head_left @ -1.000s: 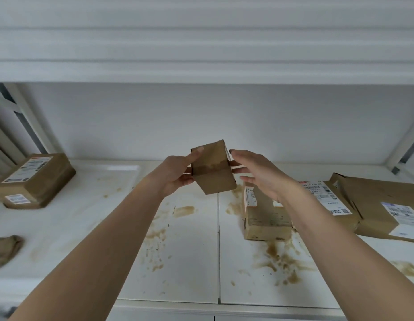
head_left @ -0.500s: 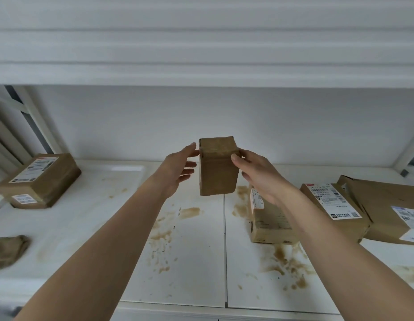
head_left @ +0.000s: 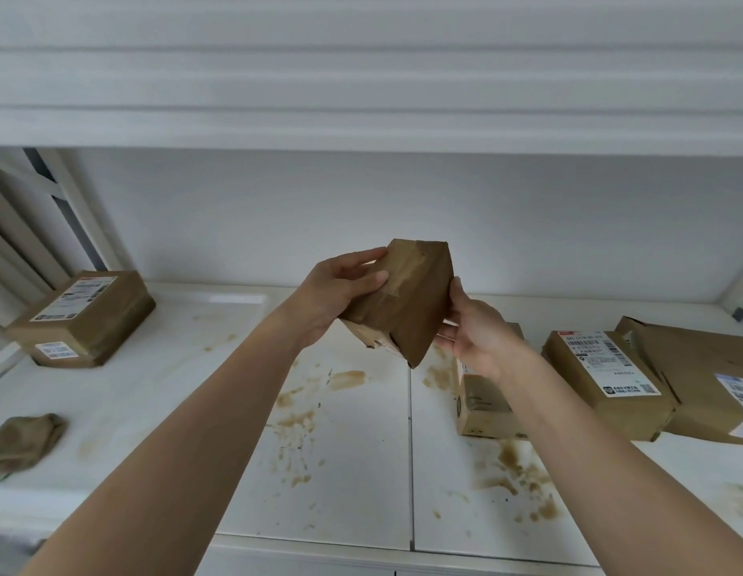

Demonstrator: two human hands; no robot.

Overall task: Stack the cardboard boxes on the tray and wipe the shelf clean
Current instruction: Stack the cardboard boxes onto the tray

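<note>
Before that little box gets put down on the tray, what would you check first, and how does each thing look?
1. Hold on the small box: left hand grips its upper left, right hand supports its right side. Ok.
2. Box level: it is tilted, one corner pointing down. Not ok.
3. Tray has room: one labelled box sits at its far left, bare surface beside it. Ok.
4. Path to the tray: nothing stands between it and the hands. Ok.
5. Shelf clean: brown stains remain; the cloth lies untouched at left. Not ok.
6. Box contents or weight: cannot tell.
</note>
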